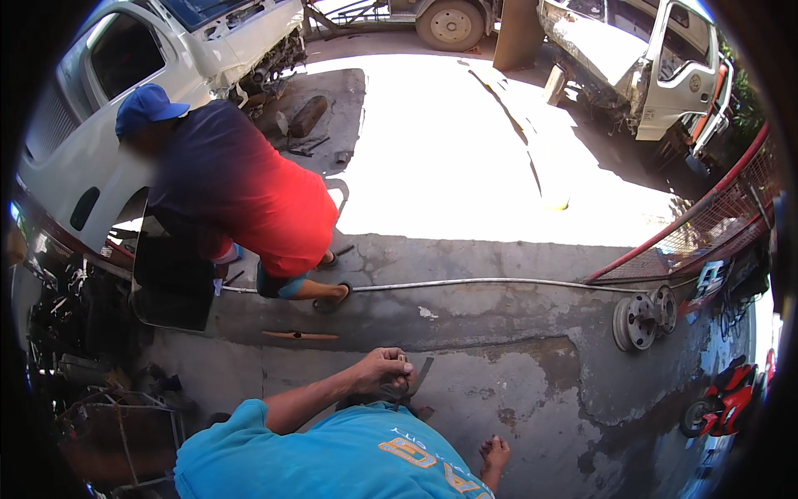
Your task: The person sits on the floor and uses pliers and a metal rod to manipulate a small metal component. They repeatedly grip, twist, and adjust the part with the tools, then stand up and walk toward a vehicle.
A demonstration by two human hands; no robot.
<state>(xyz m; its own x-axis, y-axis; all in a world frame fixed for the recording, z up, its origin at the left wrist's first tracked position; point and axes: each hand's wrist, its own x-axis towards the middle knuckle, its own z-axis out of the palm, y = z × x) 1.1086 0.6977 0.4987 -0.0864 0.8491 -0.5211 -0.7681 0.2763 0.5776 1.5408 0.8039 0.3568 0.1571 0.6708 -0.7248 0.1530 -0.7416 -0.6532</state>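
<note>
My left hand [386,371] is raised in front of my chest with its fingers pinched together. Something small and tan shows at the fingertips, but its kind is too small to tell. Just beside those fingers a flat dark grey strip [424,371] slants up; whether the hand touches it I cannot tell. Lower and to the right, my right hand [495,452] hangs near my side, its fingers curled in. What it holds, if anything, is hidden. A thin wooden piece [300,336] lies on the concrete floor ahead of my left arm.
A co-worker [249,183] in a blue cap bends over a dark panel [170,274] at left. A pale hose [490,281] crosses the concrete. Wheel rims [636,322] and a red motorbike [731,397] stand right; a white vehicle [133,75] is far left. A metal frame [125,432] stands near left.
</note>
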